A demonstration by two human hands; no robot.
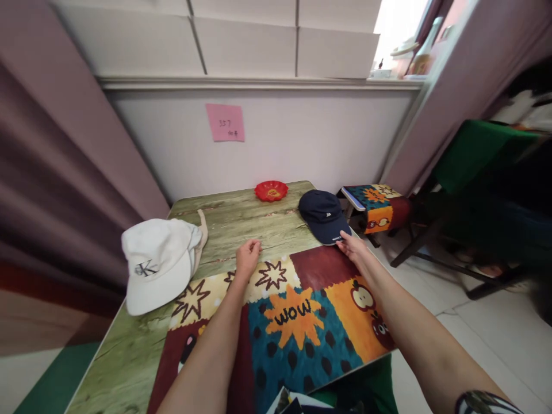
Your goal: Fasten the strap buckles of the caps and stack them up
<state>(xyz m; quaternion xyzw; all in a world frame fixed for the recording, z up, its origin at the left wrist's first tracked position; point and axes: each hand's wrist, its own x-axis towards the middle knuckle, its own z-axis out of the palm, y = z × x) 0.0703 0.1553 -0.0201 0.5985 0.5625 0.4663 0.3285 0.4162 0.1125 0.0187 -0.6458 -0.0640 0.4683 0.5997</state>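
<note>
A navy cap lies at the right edge of the wood-patterned table, its brim toward me. My right hand pinches the front of that brim. Near the middle of the table, my left hand rests with curled fingers by the top edge of a colourful mat printed "WOW"; whether anything is inside it is hidden. White caps, apparently stacked, sit at the left edge of the table with a strap sticking up behind.
A red scalloped dish stands at the back of the table by the wall. Right of the table are a small stool with a patterned cover and a dark chair with green cloth. A pink note hangs on the wall.
</note>
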